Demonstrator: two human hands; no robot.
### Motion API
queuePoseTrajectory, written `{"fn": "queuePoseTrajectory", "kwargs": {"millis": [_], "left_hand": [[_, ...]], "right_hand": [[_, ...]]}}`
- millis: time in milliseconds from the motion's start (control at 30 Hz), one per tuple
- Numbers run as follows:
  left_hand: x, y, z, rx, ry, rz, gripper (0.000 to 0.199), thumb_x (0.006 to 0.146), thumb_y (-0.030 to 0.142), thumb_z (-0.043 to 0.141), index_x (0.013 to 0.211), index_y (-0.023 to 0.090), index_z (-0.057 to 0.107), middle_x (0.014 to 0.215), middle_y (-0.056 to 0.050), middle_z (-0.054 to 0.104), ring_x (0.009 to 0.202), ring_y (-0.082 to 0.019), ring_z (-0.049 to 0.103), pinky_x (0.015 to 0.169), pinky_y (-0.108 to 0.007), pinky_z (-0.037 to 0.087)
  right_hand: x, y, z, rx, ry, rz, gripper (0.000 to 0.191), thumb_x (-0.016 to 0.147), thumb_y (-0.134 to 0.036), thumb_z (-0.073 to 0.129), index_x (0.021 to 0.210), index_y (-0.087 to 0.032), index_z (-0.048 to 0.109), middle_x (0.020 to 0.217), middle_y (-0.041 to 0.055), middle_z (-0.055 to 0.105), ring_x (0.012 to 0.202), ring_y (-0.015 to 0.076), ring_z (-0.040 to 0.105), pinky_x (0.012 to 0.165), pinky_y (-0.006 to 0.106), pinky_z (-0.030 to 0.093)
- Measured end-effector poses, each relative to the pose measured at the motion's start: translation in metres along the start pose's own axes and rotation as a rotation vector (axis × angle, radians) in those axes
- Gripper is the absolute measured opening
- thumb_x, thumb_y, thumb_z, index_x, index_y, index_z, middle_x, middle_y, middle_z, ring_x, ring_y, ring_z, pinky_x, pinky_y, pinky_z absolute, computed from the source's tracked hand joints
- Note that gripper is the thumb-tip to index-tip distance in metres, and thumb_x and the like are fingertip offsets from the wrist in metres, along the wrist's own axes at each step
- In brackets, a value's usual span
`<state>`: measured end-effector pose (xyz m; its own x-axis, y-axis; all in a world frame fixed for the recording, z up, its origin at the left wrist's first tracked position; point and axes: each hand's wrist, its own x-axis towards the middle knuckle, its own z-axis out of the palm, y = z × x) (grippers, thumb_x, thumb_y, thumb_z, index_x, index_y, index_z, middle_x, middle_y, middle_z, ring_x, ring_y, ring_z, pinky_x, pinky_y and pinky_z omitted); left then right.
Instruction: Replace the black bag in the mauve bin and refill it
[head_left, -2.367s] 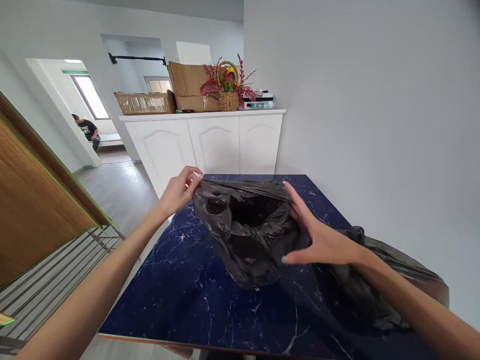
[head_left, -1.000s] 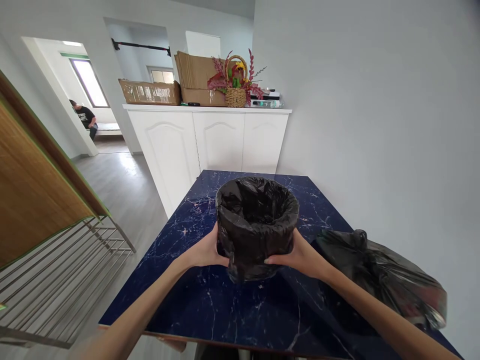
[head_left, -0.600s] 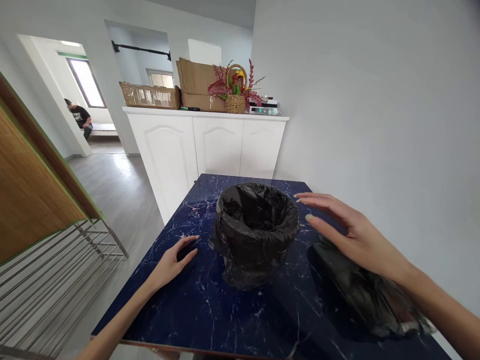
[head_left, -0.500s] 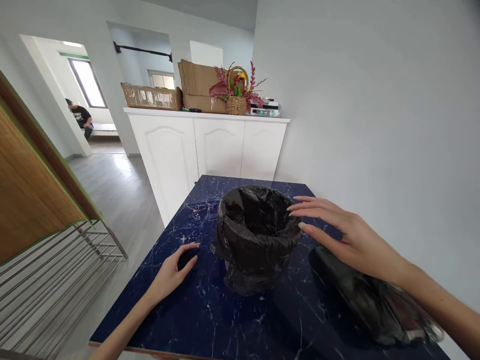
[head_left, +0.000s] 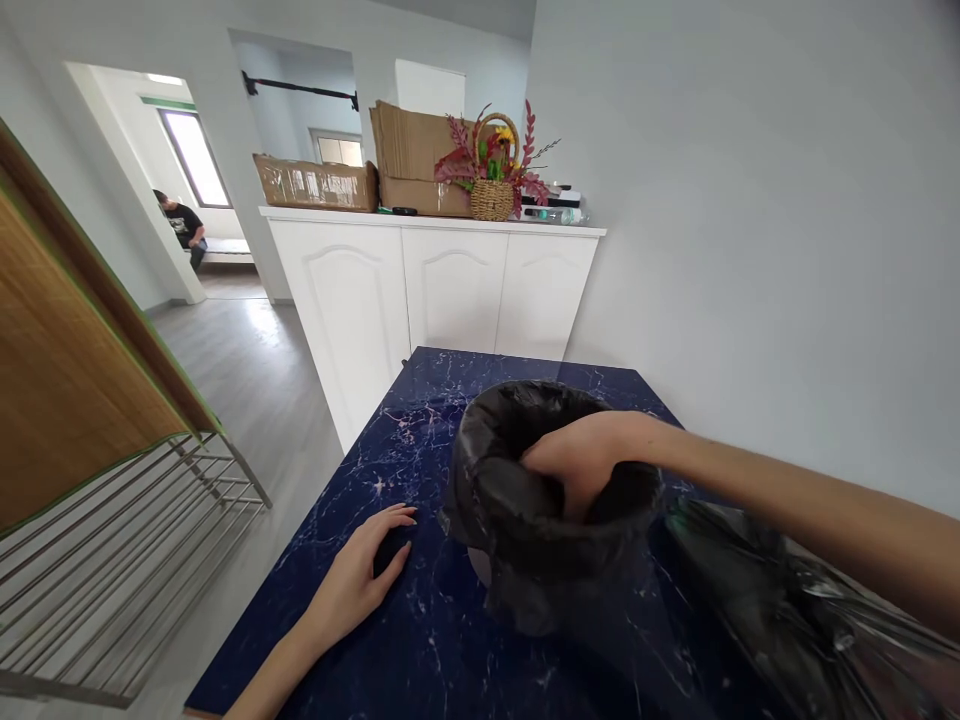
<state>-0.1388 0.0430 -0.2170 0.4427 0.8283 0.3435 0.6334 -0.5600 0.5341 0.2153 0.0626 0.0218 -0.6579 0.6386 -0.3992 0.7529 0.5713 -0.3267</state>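
Note:
A trash bin lined with a black plastic bag (head_left: 540,540) stands on the dark blue marbled table (head_left: 405,630). The bag is folded over the bin's rim and hangs down outside. My right hand (head_left: 585,455) reaches into the bin's mouth; its fingertips are hidden inside the liner. On the table left of the bin rests my left hand (head_left: 364,575), thumb and fingers apart, holding nothing and not touching the bin. Beneath my right forearm lies a bundle of black plastic bags (head_left: 780,590).
Behind the table is a white cabinet (head_left: 457,285) carrying cardboard boxes (head_left: 319,185) and a wicker flower basket (head_left: 493,200). A metal rack (head_left: 150,560) with a brown mat (head_left: 82,380) stands at left. The wall (head_left: 787,250) borders the right. A person (head_left: 182,225) sits in the far room.
My right hand has moved from beside the bin's right rim down into its mouth. The view has shifted slightly; my left hand stays on the table.

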Motion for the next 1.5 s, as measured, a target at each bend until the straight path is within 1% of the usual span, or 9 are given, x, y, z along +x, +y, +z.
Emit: {"fn": "queuePoseTrajectory", "kwargs": {"millis": [100,167,333,467,633,800,1133,1333,1500], "left_hand": [[0.000,0.003,-0.001,0.011,-0.009,0.006,0.030,0.108,0.046,0.057,0.133,0.033,0.065,0.150,-0.005,0.068,0.141,-0.027,0.065,0.118,-0.048,0.057],[0.000,0.005,-0.001,0.018,-0.018,0.005,0.030,0.108,0.046,0.056,0.133,0.033,0.065,0.151,-0.005,0.068,0.142,-0.028,0.064,0.118,-0.049,0.057],[0.001,0.005,-0.002,0.031,-0.039,-0.016,0.031,0.108,0.047,0.055,0.135,0.034,0.064,0.153,-0.005,0.066,0.143,-0.028,0.063,0.115,-0.050,0.059],[0.002,0.003,-0.001,0.036,-0.028,-0.005,0.031,0.108,0.048,0.055,0.134,0.035,0.065,0.152,-0.004,0.067,0.141,-0.028,0.064,0.114,-0.049,0.060],[0.005,0.003,-0.001,0.057,-0.012,0.017,0.032,0.107,0.050,0.056,0.131,0.033,0.067,0.150,-0.006,0.068,0.138,-0.029,0.067,0.115,-0.050,0.059],[0.005,0.009,-0.003,0.082,0.002,0.049,0.033,0.108,0.050,0.054,0.129,0.030,0.069,0.149,-0.008,0.069,0.138,-0.029,0.067,0.116,-0.050,0.057],[0.004,0.022,-0.007,0.177,0.009,0.077,0.034,0.108,0.050,0.051,0.128,0.029,0.069,0.148,-0.008,0.070,0.137,-0.029,0.068,0.118,-0.051,0.056],[0.001,0.022,-0.006,0.228,0.021,0.074,0.036,0.109,0.050,0.049,0.129,0.030,0.070,0.149,-0.007,0.070,0.138,-0.029,0.067,0.118,-0.051,0.056],[-0.015,0.023,0.003,0.295,0.031,0.078,0.040,0.110,0.046,0.047,0.139,0.028,0.067,0.155,-0.006,0.067,0.147,-0.030,0.060,0.125,-0.054,0.050]], "right_hand": [[0.016,-0.001,0.009,0.040,0.024,-0.016,0.027,0.061,-0.016,0.094,0.085,-0.026,0.086,0.085,0.0003,0.083,0.075,0.0239,0.078,0.064,0.032,0.060],[0.009,0.000,0.005,0.040,0.054,-0.021,0.033,0.066,-0.017,0.093,0.096,-0.027,0.087,0.095,0.0016,0.085,0.084,0.0256,0.080,0.069,0.032,0.061],[-0.062,0.000,-0.012,0.144,0.310,0.006,0.050,0.097,-0.054,0.074,0.140,-0.030,0.075,0.141,0.0054,0.075,0.125,0.0298,0.073,0.098,0.037,0.060],[-0.109,-0.009,0.010,0.140,0.443,-0.010,0.051,0.100,-0.064,0.068,0.141,-0.035,0.073,0.142,0.0028,0.074,0.125,0.0268,0.071,0.090,0.033,0.060],[-0.107,-0.012,0.053,-0.221,0.541,-0.147,0.043,0.111,-0.058,0.056,0.108,-0.021,0.077,0.096,0.0072,0.080,0.092,0.0232,0.074,0.080,0.034,0.049],[-0.105,0.000,0.058,-0.408,0.564,-0.076,0.052,0.114,-0.059,0.045,0.082,-0.022,0.062,0.071,0.0015,0.070,0.066,0.0182,0.066,0.062,0.032,0.029],[-0.136,0.095,0.040,-0.432,0.494,0.455,0.042,0.110,-0.063,0.051,0.102,-0.028,0.074,0.085,0.0041,0.081,0.085,0.0291,0.077,0.064,0.033,0.033],[-0.167,0.157,0.039,-0.402,0.559,0.616,0.050,0.106,-0.062,0.056,0.117,-0.019,0.079,0.082,0.0131,0.078,0.086,0.0355,0.076,0.066,0.036,0.044],[-0.188,0.178,0.044,-0.325,0.685,0.678,0.051,0.103,-0.061,0.056,0.118,-0.017,0.079,0.101,0.0195,0.081,0.097,0.0395,0.075,0.073,0.042,0.054]]}}
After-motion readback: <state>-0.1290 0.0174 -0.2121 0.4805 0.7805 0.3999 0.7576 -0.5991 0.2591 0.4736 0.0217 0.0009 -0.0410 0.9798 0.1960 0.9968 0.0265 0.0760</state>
